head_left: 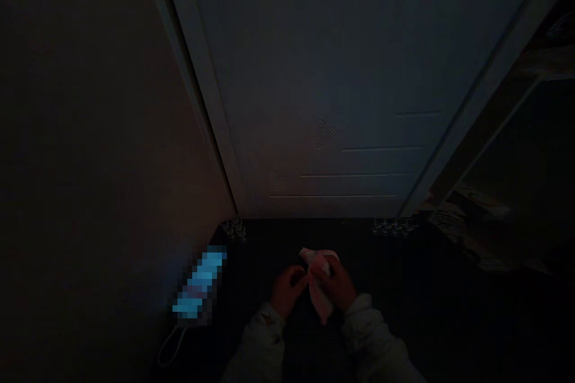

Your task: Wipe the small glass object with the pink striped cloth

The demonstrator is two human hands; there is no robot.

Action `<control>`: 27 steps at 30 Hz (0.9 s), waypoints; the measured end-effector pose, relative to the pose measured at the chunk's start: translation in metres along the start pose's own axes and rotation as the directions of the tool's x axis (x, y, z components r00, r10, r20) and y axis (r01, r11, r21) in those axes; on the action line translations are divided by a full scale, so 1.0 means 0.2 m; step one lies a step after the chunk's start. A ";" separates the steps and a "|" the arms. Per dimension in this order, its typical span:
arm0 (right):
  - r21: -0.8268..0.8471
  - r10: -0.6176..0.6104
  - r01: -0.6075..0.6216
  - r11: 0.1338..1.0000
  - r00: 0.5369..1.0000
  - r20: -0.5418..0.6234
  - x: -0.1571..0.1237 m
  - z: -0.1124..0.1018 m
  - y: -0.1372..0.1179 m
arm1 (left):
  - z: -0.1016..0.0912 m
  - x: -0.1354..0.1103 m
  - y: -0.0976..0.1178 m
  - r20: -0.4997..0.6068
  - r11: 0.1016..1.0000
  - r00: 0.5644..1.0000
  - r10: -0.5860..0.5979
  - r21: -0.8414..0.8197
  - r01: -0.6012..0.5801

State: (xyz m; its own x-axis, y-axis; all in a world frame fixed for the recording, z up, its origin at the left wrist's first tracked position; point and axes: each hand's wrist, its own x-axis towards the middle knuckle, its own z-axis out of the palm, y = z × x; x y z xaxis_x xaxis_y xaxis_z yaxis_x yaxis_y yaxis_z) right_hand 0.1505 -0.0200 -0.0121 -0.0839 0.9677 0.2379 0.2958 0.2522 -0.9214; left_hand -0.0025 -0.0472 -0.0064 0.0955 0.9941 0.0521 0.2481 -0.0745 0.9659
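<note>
In the dim light my right hand (pixel 336 284) is closed around a crumpled pink piece (pixel 320 302), thin and soft like cloth or paper, with paler edges. One end of it hangs down below the fingers, and a whitish corner sticks up past them. My left hand (pixel 287 290) has thumb and fingers pinched together at the piece's left edge. What exactly lies between those left fingertips is too dark to make out. Both hands are above a dark surface (pixel 291 353), in front of a pale panel (pixel 327 72) with heart patterns.
To the left lies a glowing, blurred-out phone-like device (pixel 197 284) with a white loop (pixel 168 347). Small shiny clusters sit at the panel's foot, a left cluster (pixel 234 228) and a right cluster (pixel 394 227). A plain wall (pixel 90 131) rises at left; dim clutter (pixel 480 209) is at right.
</note>
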 end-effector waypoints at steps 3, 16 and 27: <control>-0.009 0.034 -0.034 0.999 0.999 0.005 0.00 -0.01 -0.01 | 0.00 0.00 0.01 -0.003 1.000 1.000 0.008 0.007 -0.008; 0.010 0.041 -0.041 0.999 0.999 0.011 0.00 -0.02 -0.03 | 0.00 0.01 -0.02 -0.039 0.990 0.999 -0.021 -0.137 0.015; 0.087 0.027 -0.027 0.996 1.000 0.000 -0.01 -0.02 -0.03 | 0.01 0.01 -0.01 -0.047 0.987 0.998 -0.029 -0.162 0.021</control>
State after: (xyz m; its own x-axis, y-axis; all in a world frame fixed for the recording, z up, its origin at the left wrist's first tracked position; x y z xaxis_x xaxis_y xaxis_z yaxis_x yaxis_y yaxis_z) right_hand 0.1518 -0.0229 -0.0054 -0.0757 0.9742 0.2128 0.2145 0.2243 -0.9506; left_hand -0.0014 -0.0455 -0.0079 0.0426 0.9984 0.0359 0.0904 -0.0397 0.9951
